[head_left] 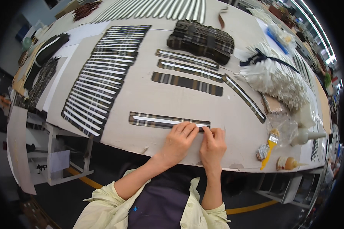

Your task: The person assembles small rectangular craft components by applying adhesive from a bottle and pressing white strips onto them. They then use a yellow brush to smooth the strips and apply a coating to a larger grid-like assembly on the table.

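A plaid fabric strip [130, 119] lies flat near the table's front edge, with a narrow white strip [153, 121] running lengthwise along it. Fingers curled, my left hand [179, 142] is closed at the white strip, toward its right end. My right hand [213, 148] pinches at the right end of both strips, thumb and forefinger together. The fingertips of the two hands almost meet and cover that end. Beyond them lie a bare plaid strip [186, 83] and two plaid strips with white ones on top [190, 70]. Another such strip [244, 97] lies slanted at the right.
Many finished-looking plaid strips with white bands [99, 78] lie in rows at left. A plaid fabric bundle [200, 40] sits at the back. To the right are tied white strips [279, 80], a yellow-handled brush [269, 149], an amber-filled bottle [288, 163] and a pale nozzle bottle [304, 137].
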Demonstrator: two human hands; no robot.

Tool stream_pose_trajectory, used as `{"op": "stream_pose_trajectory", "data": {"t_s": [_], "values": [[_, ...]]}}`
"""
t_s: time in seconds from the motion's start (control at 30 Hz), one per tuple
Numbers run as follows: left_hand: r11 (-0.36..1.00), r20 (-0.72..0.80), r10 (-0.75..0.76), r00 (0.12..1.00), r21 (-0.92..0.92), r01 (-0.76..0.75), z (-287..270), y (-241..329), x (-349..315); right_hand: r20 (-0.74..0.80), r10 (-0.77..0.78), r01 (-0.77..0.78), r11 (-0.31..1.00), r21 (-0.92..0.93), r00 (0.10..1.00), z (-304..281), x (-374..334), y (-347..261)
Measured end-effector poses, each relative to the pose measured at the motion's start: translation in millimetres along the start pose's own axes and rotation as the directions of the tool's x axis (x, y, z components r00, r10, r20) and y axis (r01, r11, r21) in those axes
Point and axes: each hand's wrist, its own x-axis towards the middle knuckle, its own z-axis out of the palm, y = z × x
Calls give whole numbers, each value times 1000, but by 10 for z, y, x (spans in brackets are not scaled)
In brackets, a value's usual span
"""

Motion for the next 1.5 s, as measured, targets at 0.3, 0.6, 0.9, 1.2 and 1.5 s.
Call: {"op": "stream_pose_trajectory", "data": {"t_s": [0.3,0.6,0.9,1.2,1.5], "values": [[962,-77,-181,980,194,193,-664,-499,-516,-13,-6,7,1000,20,1000,32,-2,-21],[924,-219,-308,926,165,346,-983,-810,-726,16,-2,2,1000,23,1000,-6,31,-92],[816,-291,-489,822,181,549,-974,-939,-629,-4,317,-311,933,183,949,-150,201,123],[821,-188,-533,825,120,558,-957,-958,-561,146,142,-145,989,10,979,-16,354,221],[817,-239,-573,784,-243,523,-848,-1196,-13,60,123,-130,981,146,991,-39,746,468]]}}
